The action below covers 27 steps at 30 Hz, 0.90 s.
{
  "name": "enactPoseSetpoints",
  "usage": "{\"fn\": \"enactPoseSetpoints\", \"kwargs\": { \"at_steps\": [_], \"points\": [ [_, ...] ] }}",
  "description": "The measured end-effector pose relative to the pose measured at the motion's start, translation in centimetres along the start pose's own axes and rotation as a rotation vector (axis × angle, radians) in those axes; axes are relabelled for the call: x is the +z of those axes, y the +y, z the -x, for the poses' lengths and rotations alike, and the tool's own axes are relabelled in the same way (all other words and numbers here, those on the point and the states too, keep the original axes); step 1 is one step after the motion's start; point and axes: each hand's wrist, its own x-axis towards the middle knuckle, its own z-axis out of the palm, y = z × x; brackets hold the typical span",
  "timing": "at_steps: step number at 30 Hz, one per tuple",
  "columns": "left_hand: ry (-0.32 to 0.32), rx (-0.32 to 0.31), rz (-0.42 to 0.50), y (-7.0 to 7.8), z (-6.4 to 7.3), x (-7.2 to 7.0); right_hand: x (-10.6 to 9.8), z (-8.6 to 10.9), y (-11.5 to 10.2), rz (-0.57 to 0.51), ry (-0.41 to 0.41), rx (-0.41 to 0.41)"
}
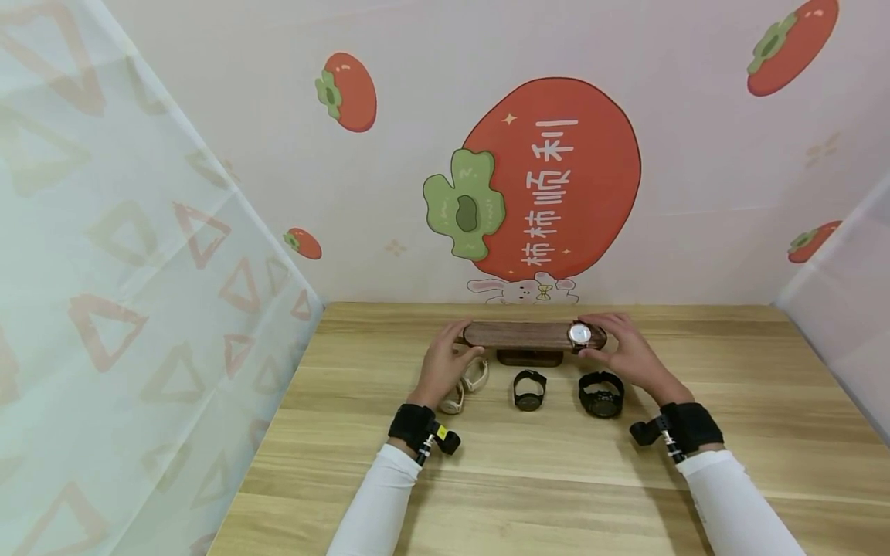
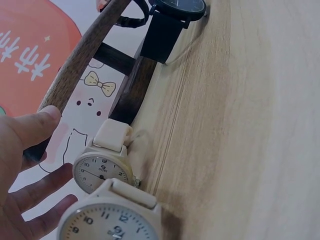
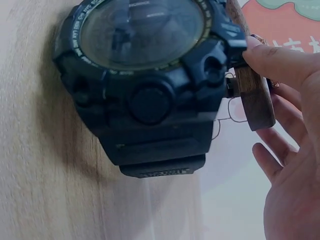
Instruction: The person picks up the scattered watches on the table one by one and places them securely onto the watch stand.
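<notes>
A dark wooden watch stand (image 1: pixel 518 335) stands near the table's back edge, its bar lying sideways over a small base (image 1: pixel 530 358). My left hand (image 1: pixel 439 364) grips the bar's left end, thumb on the near side. Toward the right end, a watch with a white dial (image 1: pixel 580 333) and dark strap is around the bar. My right hand (image 1: pixel 634 359) holds this watch, thumb low at the strap and fingers over the far side. In the right wrist view, the bar's end (image 3: pixel 259 107) sticks out past the hand, and the dial is mostly hidden.
Two cream watches (image 1: pixel 476 375) (image 2: pixel 102 172) sit beside the left hand. A slim black watch (image 1: pixel 529 391) stands before the base, and a chunky black sports watch (image 1: pixel 601 395) is below the right hand. A printed wall (image 1: pixel 389 193) rises behind the table (image 1: pixel 514 479).
</notes>
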Motion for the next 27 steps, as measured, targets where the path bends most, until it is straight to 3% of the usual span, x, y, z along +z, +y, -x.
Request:
{"fn": "enactPoseSetpoints", "kwargs": {
  "at_steps": [10, 27],
  "points": [
    [0.008, -0.003, -0.005, 0.0, 0.1, -0.2, 0.7, -0.3, 0.5, -0.015, -0.002, -0.024],
    [-0.020, -0.019, 0.007, 0.0, 0.0, 0.0, 2.5, -1.6, -1.3, 0.015, -0.015, -0.054]
  ]
}}
